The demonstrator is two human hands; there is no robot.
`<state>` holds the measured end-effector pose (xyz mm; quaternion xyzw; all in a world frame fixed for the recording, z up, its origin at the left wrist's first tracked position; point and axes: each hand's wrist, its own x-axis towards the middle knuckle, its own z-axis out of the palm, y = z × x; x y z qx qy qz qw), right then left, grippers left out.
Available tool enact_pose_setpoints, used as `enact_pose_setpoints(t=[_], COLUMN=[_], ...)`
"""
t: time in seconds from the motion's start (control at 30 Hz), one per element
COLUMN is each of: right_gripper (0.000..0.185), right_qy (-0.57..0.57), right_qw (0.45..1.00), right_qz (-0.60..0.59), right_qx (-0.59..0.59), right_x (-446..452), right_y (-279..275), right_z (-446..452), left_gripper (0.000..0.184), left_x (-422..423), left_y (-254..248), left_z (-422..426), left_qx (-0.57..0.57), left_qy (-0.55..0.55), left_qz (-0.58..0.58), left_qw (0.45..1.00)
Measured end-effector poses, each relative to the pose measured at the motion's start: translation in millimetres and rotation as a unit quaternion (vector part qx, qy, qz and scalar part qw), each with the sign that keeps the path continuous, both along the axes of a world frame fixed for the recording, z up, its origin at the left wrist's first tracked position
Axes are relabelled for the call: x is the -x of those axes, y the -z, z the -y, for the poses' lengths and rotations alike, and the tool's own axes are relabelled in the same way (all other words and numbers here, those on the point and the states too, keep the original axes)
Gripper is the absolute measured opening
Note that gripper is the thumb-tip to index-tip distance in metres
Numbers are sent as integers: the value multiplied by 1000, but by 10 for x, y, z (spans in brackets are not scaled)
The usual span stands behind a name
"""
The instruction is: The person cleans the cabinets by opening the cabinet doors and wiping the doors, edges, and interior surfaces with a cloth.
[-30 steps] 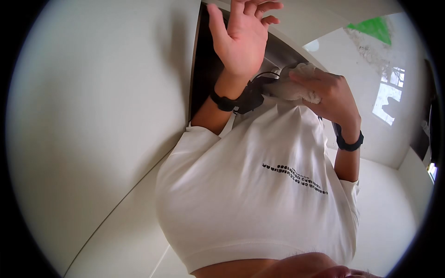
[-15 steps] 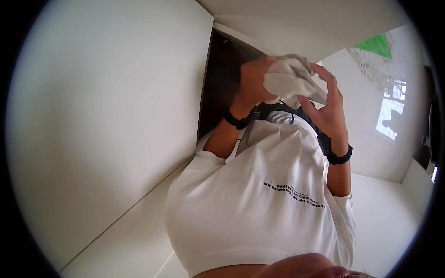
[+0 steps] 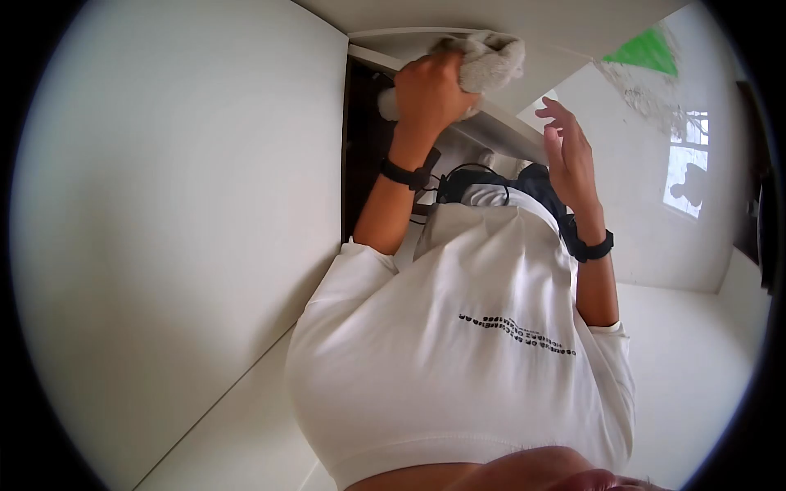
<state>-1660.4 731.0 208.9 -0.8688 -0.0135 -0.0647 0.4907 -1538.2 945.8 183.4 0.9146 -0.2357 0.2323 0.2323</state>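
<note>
Clearly, left hand (image 3: 430, 92) wrapped around gray cloth (image 3: 493, 64), right hand (image 3: 571, 168) loosely uncurled

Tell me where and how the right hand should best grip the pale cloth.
Probably pinch the pale cloth by its bunched end, coming from the person's right: its soft folds jut out there past the left hand, which covers its middle, and the open right hand is on that side.

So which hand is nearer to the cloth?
The left hand: it grips the cloth, which sticks out on both sides of it. The right hand is apart from the cloth, open, to its right in the picture.
</note>
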Motion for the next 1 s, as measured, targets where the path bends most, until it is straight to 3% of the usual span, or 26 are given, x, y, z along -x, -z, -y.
enact_pose_setpoints(t=[0.13, 0.27, 0.33, 0.4, 0.53, 0.67, 0.77, 0.8, 0.9, 1.0], right_gripper=[38, 33, 41, 47, 56, 59, 56, 47, 44, 45], right_qy=[3, 97, 123, 101, -51, -45, -56, -49, -41, -5], right_qw=[994, 984, 975, 979, 998, 994, 984, 982, 964, 954], right_qz=[104, 141, 153, 172, 14, -95, -156, -172, -202, -230], right_qx=[-29, 43, 106, 31, -13, -4, -62, -61, -171, -191], right_x=[89, 89, 87, -8, -64, 28, 124, 160, 141, 255], right_y=[179, 201, 151, 38, -111, -29, 177, 208, 403, 391], right_z=[57, 253, 361, 296, 152, 146, 371, 439, 580, 734], left_gripper=[36, 37, 36, 38, 49, 65, 67, 66, 63, 67], left_x=[271, 304, 280, 250, 290, 335, 383, 398, 369, 440], left_y=[-117, -256, -233, -209, -300, -366, -241, -224, -145, -119], left_z=[452, 662, 677, 601, 450, 507, 697, 753, 891, 1073], left_qx=[-47, -13, 7, -6, -6, -66, -79, -81, -43, -7], left_qy=[79, 140, 163, 186, 266, 313, 358, 376, 399, 440], left_qz=[-86, -101, -86, -95, -153, -201, -203, -211, -219, -207], left_qw=[992, 985, 983, 978, 952, 926, 908, 899, 889, 874])
